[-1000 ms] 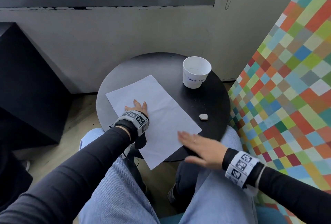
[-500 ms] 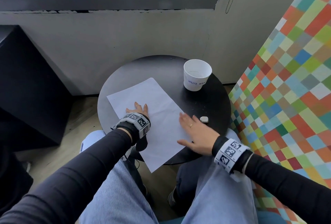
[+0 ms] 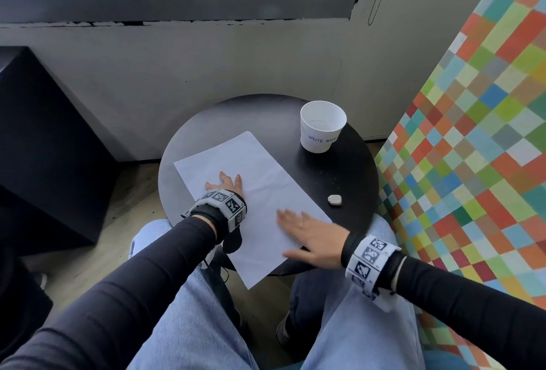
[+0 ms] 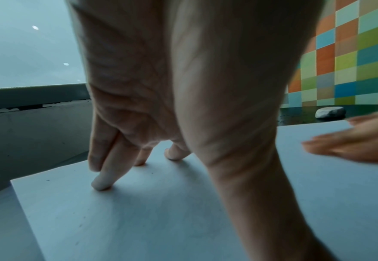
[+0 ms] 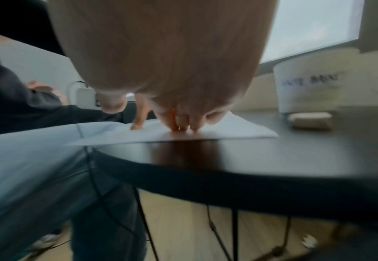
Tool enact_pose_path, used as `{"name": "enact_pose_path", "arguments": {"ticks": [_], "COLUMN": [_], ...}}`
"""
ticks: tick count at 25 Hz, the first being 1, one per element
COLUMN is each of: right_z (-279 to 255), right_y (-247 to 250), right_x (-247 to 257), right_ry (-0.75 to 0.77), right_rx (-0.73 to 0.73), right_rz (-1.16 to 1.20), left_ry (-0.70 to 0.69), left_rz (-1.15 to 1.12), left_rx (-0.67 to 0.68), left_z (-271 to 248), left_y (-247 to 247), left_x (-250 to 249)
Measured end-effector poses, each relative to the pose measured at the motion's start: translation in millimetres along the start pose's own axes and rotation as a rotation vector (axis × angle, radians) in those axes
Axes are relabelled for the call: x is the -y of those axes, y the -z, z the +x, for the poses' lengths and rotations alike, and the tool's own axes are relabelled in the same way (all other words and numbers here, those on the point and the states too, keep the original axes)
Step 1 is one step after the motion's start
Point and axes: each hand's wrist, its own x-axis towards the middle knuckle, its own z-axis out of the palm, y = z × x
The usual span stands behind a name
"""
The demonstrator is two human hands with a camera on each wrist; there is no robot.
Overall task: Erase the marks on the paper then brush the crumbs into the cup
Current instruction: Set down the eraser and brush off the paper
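Both hands lie flat, fingers extended: left hand point(image 3: 226, 184) pins the thin, slippery paper sheet point(image 3: 260, 168); right hand point(image 3: 310, 236) sweeps its 5 o'clock edge. Paper cup point(image 3: 322, 127) stands at 1 o'clock, eraser point(image 3: 334, 200) at 3.

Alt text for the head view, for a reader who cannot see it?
Both hands lie flat on a white sheet of paper on a round black table: left hand pressing it, right hand at its near edge. An eraser and white cup stand beyond.
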Motion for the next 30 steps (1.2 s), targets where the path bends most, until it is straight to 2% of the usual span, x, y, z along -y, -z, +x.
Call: {"name": "enact_pose_path", "arguments": {"ticks": [2,3,5,7,8,10,11,13,14,15,16,18,19,20,21,23,24,25,27,28,29,30], "right_z": [11.7,16.0,26.1,27.7,31.8,43.6,46.1,53.1,54.1,53.9,55.6,61.9,64.2,64.3,65.0,56.1,51.2,52.7,60.3,62.5,63.6,64.2], "right_y": [12.4,19.3,17.0,13.0,17.5,32.7,41.7,43.1,38.4,35.4,36.7,43.3,44.8,44.0,38.8,21.7,15.3,13.5,18.3,22.8,21.6,18.8], "right_x": [-23.6,-26.9,-17.2,4.5,4.5,-12.5,-13.8,-12.2,-6.8,-4.7,-7.1,-18.7,-17.9,-9.1,2.1,39.1,44.6,40.5,18.0,13.4,15.5,24.1], "right_ry": [-0.256,-0.324,-0.234,-0.143,-0.188,-0.420,-0.471,-0.311,-0.239,-0.231,-0.295,-0.525,-0.540,-0.439,-0.257,0.095,0.175,0.134,-0.245,-0.384,-0.357,-0.214], "right_rx": [-0.071,-0.096,-0.075,0.041,0.046,-0.015,-0.047,-0.055,-0.002,0.039,0.027,-0.045,-0.070,-0.106,-0.123,-0.014,0.051,0.060,-0.011,-0.050,-0.082,-0.074], "right_rz": [-0.047,-0.051,-0.002,0.042,0.040,0.018,0.003,-0.011,0.003,0.016,0.009,-0.031,-0.031,0.003,0.025,-0.023,-0.074,-0.099,-0.085,-0.081,-0.062,-0.038], "left_ry": [-0.006,-0.010,-0.033,-0.057,-0.070,-0.090,-0.099,-0.114,-0.119,-0.127,-0.139,-0.177,-0.203,-0.221,-0.236,-0.245,-0.247,-0.250,-0.264,-0.265,-0.262,-0.256], "left_rz": [0.013,0.025,0.036,-0.015,-0.059,-0.103,-0.082,0.014,0.059,0.098,0.133,0.157,0.135,0.107,0.085,0.067,0.074,0.079,0.075,0.070,0.076,0.094], "left_rx": [-0.008,-0.007,-0.003,0.005,-0.004,-0.007,0.001,-0.007,-0.025,-0.051,-0.078,-0.123,-0.132,-0.131,-0.131,-0.133,-0.147,-0.160,-0.168,-0.169,-0.172,-0.178], "left_z": [-0.8,-1.9,-1.2,1.9,4.6,9.4,10.5,12.3,13.1,13.7,14.3,14.9,16.0,16.7,19.1,20.4,19.4,18.3,16.7,16.8,16.7,16.2], "left_y": [-0.4,-0.9,-0.2,0.2,-0.9,-4.8,-7.6,-11.5,-13.4,-14.4,-15.3,-18.2,-19.3,-21.2,-22.8,-27.8,-30.1,-32.4,-34.1,-34.4,-34.4,-34.1], "left_x": [1.7,3.1,6.5,11.2,14.4,20.2,22.7,26.5,27.5,29.8,32.3,40.7,46.0,52.1,58.5,69.5,72.3,74.4,74.6,74.4,73.5,72.8]}}
